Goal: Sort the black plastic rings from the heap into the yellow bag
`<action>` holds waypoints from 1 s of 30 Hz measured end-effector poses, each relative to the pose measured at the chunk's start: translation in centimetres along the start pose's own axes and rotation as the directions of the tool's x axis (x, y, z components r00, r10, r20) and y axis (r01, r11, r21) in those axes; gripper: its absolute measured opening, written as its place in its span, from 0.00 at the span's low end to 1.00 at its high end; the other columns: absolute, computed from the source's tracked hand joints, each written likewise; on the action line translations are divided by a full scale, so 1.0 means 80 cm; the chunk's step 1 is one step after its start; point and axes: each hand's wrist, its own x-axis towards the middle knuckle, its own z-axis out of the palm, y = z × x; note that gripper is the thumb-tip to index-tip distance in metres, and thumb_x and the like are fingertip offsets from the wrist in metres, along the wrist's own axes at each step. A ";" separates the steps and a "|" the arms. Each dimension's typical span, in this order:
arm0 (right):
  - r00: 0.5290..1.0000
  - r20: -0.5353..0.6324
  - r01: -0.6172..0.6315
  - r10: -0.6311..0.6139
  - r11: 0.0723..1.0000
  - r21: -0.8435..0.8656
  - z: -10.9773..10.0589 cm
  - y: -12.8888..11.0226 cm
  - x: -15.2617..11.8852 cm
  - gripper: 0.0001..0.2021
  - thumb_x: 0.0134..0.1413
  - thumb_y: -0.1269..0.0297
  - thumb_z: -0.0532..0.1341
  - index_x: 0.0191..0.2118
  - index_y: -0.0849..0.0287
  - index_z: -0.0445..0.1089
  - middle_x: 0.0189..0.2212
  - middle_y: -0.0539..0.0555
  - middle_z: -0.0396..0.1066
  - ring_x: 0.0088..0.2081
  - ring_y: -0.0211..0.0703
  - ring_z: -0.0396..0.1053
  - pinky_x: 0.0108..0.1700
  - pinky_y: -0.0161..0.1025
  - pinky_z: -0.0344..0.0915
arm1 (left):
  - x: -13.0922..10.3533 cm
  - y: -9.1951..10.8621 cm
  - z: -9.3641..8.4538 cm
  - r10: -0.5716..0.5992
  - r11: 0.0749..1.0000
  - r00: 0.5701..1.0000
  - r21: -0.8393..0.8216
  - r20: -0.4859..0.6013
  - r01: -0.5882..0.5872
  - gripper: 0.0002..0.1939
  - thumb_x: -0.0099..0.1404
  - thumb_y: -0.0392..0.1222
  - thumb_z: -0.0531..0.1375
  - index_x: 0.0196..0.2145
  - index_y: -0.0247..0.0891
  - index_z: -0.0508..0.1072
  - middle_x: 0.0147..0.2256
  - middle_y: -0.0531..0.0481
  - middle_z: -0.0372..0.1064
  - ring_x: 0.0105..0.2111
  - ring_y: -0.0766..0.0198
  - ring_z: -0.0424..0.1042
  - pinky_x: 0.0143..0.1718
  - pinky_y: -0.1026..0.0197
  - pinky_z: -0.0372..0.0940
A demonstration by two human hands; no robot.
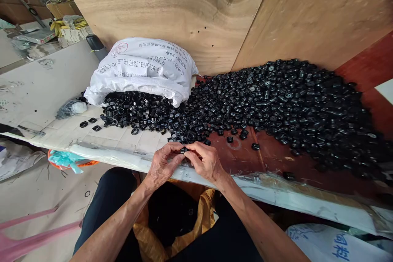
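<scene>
My left hand (163, 163) and my right hand (205, 161) meet over the front edge of the bench. Between their thumbs and fingertips they pinch a small black plastic part (183, 150), mostly covered by the fingers. Just beyond lies a heap of black plastic rings (144, 110), open in the middle. To the right of it spreads a large pile of black plastic caps (276, 98), rounder and more solid. Several loose caps, one of them a black cap (255, 146), lie near my right hand.
A stuffed white sack (144, 63) rests behind the rings, against a plywood board (172, 12). Below the bench edge (116, 157), an orange-yellow bag (147, 237) stands open between my legs, dark inside. A clear plastic bag (69, 108) lies at left.
</scene>
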 end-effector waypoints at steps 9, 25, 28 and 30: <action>1.000 0.014 -0.010 0.011 0.998 -0.054 0.002 -0.007 -0.001 0.15 0.71 0.56 0.58 0.33 0.54 0.75 0.23 0.51 0.67 0.27 0.42 0.66 0.32 0.38 0.64 | 0.000 0.001 0.000 -0.025 0.999 0.999 -0.046 -0.030 0.024 0.10 0.70 0.43 0.65 0.47 0.40 0.77 0.48 0.45 0.75 0.47 0.60 0.77 0.50 0.58 0.73; 0.999 0.014 -0.049 0.048 0.996 0.069 0.010 -0.034 -0.025 0.06 0.67 0.64 0.57 0.42 0.55 0.72 0.30 0.52 0.72 0.30 0.43 0.71 0.35 0.38 0.68 | -0.032 0.019 -0.010 -0.034 0.999 0.999 0.037 0.027 0.033 0.08 0.72 0.42 0.63 0.46 0.39 0.77 0.45 0.45 0.77 0.44 0.59 0.78 0.47 0.58 0.74; 0.925 0.058 -0.378 0.375 0.898 0.226 0.035 -0.065 -0.055 0.06 0.65 0.62 0.58 0.43 0.56 0.69 0.26 0.49 0.70 0.23 0.39 0.68 0.27 0.35 0.64 | -0.072 0.011 -0.015 0.084 0.968 0.996 0.232 0.040 -0.091 0.11 0.74 0.37 0.59 0.52 0.43 0.74 0.49 0.45 0.77 0.50 0.58 0.78 0.52 0.55 0.73; 0.812 0.126 -0.574 0.570 0.740 0.350 0.050 -0.083 -0.074 0.06 0.63 0.61 0.57 0.41 0.56 0.67 0.23 0.45 0.67 0.18 0.36 0.64 0.23 0.33 0.61 | -0.095 0.009 -0.021 0.189 0.916 0.979 0.346 0.074 -0.203 0.16 0.74 0.33 0.57 0.56 0.44 0.71 0.52 0.44 0.76 0.53 0.57 0.77 0.55 0.54 0.73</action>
